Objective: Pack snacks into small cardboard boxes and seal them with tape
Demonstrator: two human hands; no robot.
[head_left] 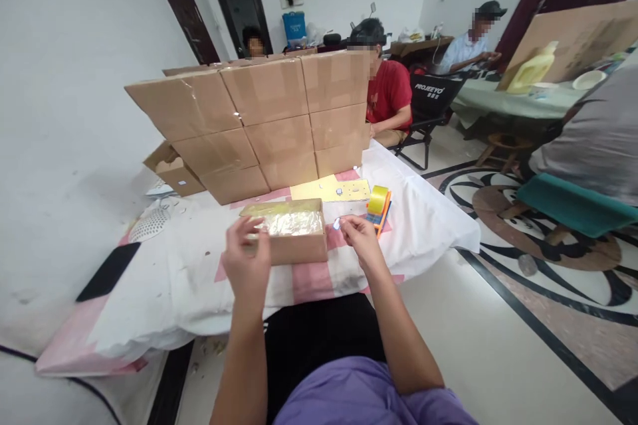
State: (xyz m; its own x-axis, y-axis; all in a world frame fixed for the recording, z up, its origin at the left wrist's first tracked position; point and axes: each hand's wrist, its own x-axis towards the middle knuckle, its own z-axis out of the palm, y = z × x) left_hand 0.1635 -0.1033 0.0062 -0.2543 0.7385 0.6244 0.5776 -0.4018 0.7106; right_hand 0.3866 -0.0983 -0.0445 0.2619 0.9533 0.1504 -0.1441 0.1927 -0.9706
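An open cardboard box (299, 250) stands on the table in front of me, with shiny clear plastic wrap (292, 222) showing inside it. My left hand (246, 246) is at the box's left end, thumb and fingers apart; whether it touches the box is hard to tell. Just off the right end, my right hand (361, 236) pinches a small white sticker (337, 223) between thumb and fingertips. Beyond that hand sits a tape dispenser (383, 210) with a roll of yellow tape (378, 199).
Stacked closed cartons (274, 123) form a wall across the table's far side. A smaller open carton (177, 172) stands at their left. A yellow sheet (349, 190) lies before the stack. Several people sit beyond, one in a red shirt (393, 93). A black flat object (108, 272) lies left.
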